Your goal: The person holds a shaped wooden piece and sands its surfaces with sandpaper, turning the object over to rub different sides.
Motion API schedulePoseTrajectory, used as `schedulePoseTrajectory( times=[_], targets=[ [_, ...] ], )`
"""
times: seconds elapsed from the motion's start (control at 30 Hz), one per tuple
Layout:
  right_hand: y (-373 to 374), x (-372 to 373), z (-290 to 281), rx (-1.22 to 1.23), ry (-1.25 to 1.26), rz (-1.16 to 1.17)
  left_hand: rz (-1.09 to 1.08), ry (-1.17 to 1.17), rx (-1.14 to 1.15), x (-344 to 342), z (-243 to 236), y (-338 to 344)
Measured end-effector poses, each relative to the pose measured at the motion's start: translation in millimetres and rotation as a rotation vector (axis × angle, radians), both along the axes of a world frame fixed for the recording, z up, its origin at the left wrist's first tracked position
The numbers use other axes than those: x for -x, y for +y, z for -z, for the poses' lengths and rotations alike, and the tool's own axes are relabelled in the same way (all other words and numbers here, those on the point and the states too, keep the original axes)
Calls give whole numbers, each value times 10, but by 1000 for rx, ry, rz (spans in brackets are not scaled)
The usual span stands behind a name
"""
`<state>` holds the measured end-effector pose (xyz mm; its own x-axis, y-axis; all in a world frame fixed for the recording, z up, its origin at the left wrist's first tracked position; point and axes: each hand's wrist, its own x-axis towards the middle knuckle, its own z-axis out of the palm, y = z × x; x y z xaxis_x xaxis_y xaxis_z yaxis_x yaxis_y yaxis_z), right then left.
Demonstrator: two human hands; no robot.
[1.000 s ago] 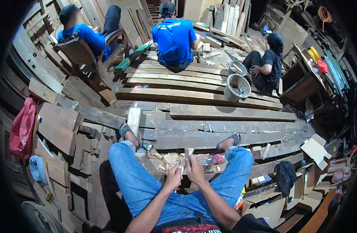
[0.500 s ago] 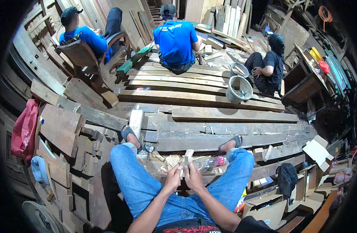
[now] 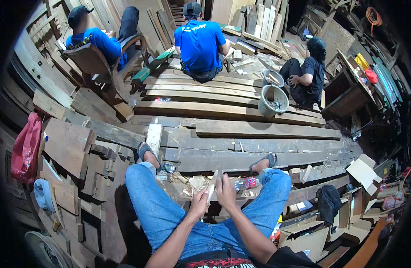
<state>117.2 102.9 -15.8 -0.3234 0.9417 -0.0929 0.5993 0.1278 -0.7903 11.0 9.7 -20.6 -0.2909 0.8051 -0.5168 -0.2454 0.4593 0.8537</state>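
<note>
Between my knees, my left hand (image 3: 198, 204) is wrapped round the lower part of a pale, narrow piece of wood (image 3: 211, 187), which points up and away from me. Close against the wood's right side is my right hand (image 3: 225, 193), its fingers curled closed. Whatever it grips, if anything, is hidden by the fingers. Under the hands, wood scraps and shavings (image 3: 196, 182) litter the ground, and a clear plastic bottle (image 3: 248, 183) with a red label lies just beyond my right hand.
Long planks (image 3: 268, 129) stretch across the floor ahead. Two buckets (image 3: 273, 102) stand beside a seated person in black (image 3: 310, 71); two people in blue shirts (image 3: 198, 47) sit farther off. Stacked boards (image 3: 71, 145) lie left, cardboard boxes (image 3: 308, 243) and a black cap (image 3: 329, 204) right.
My right hand has moved up and forward along the wood, apart from my left hand, which keeps its hold. The wood has tilted slightly, and the whole view has shifted a little.
</note>
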Motion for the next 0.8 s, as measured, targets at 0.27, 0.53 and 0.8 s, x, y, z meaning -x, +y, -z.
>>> schedulePoseTrajectory(
  times=[0.27, 0.53, 0.8],
  targets=[
    [94, 6, 116, -17, 19, 47, -35, 26, -67, -36, 126, -26],
    [32, 50, -115, 43, 81, -29, -29, 127, -1, -3, 57, 10],
    [-22, 68, 78, -20, 45, -41, -59, -66, 76, 40, -185, 49]
  ],
)
